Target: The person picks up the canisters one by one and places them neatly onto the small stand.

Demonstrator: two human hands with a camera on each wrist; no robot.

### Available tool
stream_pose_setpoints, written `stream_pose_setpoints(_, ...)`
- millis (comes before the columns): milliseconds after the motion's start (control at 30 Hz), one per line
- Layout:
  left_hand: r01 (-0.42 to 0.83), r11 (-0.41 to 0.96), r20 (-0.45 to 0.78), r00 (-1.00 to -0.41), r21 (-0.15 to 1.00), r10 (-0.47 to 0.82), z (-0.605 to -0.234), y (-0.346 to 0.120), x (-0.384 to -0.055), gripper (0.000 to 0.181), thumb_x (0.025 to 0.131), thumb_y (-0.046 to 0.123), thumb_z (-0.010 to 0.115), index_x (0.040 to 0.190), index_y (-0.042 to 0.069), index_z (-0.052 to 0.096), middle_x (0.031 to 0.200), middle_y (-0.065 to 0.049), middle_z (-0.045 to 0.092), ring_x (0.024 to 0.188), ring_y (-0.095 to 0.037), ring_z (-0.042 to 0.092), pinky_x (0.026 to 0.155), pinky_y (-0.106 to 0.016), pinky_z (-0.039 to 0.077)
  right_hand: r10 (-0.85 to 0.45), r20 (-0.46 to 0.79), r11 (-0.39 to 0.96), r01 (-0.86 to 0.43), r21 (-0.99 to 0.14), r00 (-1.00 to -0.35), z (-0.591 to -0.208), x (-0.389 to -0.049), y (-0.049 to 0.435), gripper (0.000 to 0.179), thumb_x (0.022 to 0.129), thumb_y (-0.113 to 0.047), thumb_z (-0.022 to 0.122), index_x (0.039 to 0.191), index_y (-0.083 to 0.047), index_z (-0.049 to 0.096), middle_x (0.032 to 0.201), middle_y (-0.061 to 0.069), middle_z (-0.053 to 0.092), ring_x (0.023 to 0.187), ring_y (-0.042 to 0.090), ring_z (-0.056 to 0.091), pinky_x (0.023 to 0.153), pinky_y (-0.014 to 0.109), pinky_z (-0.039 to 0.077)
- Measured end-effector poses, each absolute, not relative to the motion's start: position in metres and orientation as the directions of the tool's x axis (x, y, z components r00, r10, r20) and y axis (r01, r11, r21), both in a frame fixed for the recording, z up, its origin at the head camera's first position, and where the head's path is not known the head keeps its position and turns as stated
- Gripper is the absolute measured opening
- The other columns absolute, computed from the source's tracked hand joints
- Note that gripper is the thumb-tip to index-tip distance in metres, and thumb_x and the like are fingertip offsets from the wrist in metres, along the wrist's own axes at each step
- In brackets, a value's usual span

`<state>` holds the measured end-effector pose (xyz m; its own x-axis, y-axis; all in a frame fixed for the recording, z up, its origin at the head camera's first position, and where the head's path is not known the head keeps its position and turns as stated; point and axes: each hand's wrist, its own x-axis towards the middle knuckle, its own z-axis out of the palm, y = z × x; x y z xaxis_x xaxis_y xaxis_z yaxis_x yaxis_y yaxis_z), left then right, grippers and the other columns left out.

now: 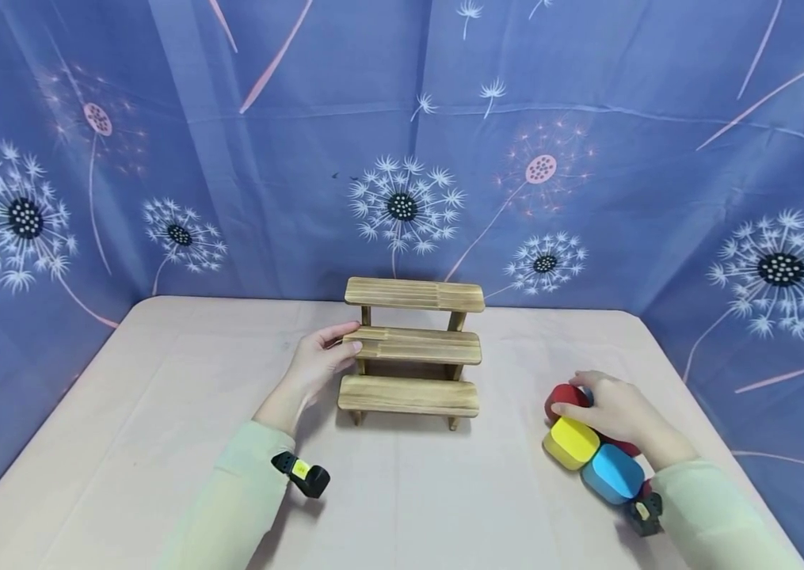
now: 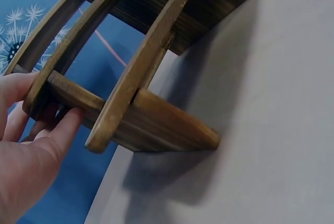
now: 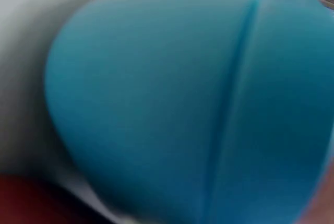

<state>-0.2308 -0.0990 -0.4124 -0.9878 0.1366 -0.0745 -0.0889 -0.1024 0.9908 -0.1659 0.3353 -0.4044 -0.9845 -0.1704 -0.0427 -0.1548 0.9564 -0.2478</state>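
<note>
A three-step wooden stand (image 1: 409, 396) stands upright on the table. My left hand (image 1: 312, 368) grips the left end of its middle step; in the left wrist view, that step's end (image 2: 32, 103) lies between the fingers. Over at the right, my right hand (image 1: 619, 408) holds a red rounded box (image 1: 562, 400) between thumb and fingers. A yellow rounded box (image 1: 571, 443) and a blue one (image 1: 614, 473) lie just in front of that hand. More red and blue pieces are partly hidden under it. Filling the right wrist view is the blue box (image 3: 151, 98), blurred, with a seam around it.
A pale cloth covers the table (image 1: 180, 412). Blue curtains (image 1: 287, 174) with dandelion prints rise behind it and along both sides. The stand's top step (image 1: 412, 294) is close to the back curtain. A black camera is strapped to each wrist.
</note>
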Motion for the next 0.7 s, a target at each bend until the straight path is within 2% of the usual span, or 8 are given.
stream_pose_setpoints(200, -0.148, -0.175, -0.128, -0.984, 0.973, 0.121, -0.4100, -0.0967, -0.2294, 0.049, 0.088, -0.003, 0.058, 0.135, -0.002, 0.048, 0.147, -0.012, 0.038, 0.117, -0.019, 0.050, 0.104, -0.040, 0.041, -0.129, -0.060, 0.972, -0.114, -0.207, -0.990, -0.4048, -0.1692, 0.3314, 0.080, 0.079, -0.057, 0.066, 0.122, 0.009, 0.056, 0.118, 0.029, 0.060, 0.109, 0.046, 0.053, 0.096, 0.071, 0.029)
stream_pose_setpoints(267, -0.153, -0.192, -0.132, -0.984, 0.970, 0.115, -0.4093, -0.0968, -0.2289, 0.049, 0.088, -0.004, 0.057, 0.136, -0.002, 0.047, 0.148, -0.012, 0.037, 0.119, -0.020, 0.049, 0.104, -0.040, 0.041, -0.131, -0.057, 0.972, -0.117, -0.205, -0.990, -0.4043, -0.1694, 0.3309, 0.078, 0.079, -0.057, 0.066, 0.120, 0.009, 0.057, 0.117, 0.029, 0.061, 0.108, 0.046, 0.054, 0.096, 0.071, 0.029)
stream_pose_setpoints(500, -0.149, -0.244, -0.133, -0.988, 0.958, 0.081, -0.4101, -0.1005, -0.2324, 0.051, 0.088, -0.005, 0.055, 0.137, -0.003, 0.044, 0.149, -0.013, 0.035, 0.122, -0.023, 0.046, 0.107, -0.042, 0.038, -0.134, -0.041, 0.971, -0.123, -0.207, -0.990, -0.4040, -0.1678, 0.3301, 0.079, 0.078, -0.055, 0.068, 0.121, 0.010, 0.056, 0.115, 0.029, 0.062, 0.104, 0.045, 0.056, 0.093, 0.069, 0.035)
stream_pose_setpoints(700, -0.137, -0.224, -0.122, -0.989, 0.965, 0.081, -0.4099, -0.1030, -0.2341, 0.048, 0.089, -0.003, 0.055, 0.136, -0.003, 0.045, 0.146, -0.013, 0.039, 0.117, -0.018, 0.049, 0.107, -0.041, 0.038, -0.138, 0.002, 0.964, -0.135, -0.231, -0.990, -0.4034, -0.1684, 0.3308, 0.070, 0.077, -0.047, 0.072, 0.117, 0.008, 0.059, 0.103, 0.022, 0.067, 0.086, 0.032, 0.061, 0.080, 0.054, 0.052)
